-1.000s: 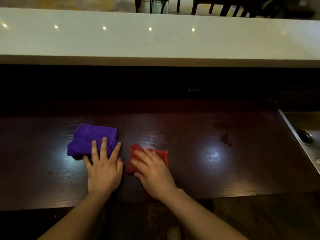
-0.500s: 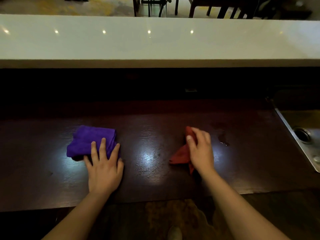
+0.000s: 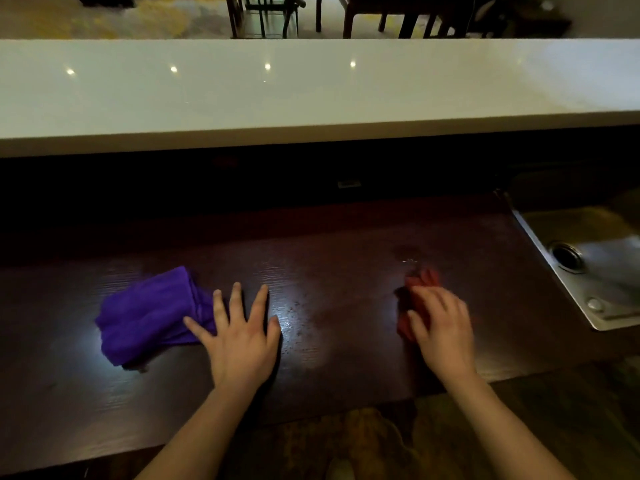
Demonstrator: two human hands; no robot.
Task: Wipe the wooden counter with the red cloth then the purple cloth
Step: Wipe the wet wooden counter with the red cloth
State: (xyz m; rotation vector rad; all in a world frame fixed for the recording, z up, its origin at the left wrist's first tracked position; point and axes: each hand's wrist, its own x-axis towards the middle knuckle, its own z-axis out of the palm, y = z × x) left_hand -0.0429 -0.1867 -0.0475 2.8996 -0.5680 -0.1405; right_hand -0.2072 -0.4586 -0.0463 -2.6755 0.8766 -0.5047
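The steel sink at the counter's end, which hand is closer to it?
Right. The right hand, pressing the crumpled red cloth, sits near the steel sink; the left hand lies flat mid-counter, beside the folded purple cloth.

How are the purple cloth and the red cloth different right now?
The purple cloth lies spread in loose folds, mostly uncovered; the red cloth is bunched small and largely hidden under the right hand. The left hand covers only the purple cloth's edge, palm flat. Both rest on the wooden counter.

Red cloth (image 3: 420, 289) mostly hidden under blurred right hand (image 3: 441, 327); sink (image 3: 588, 271) cut off at right edge.
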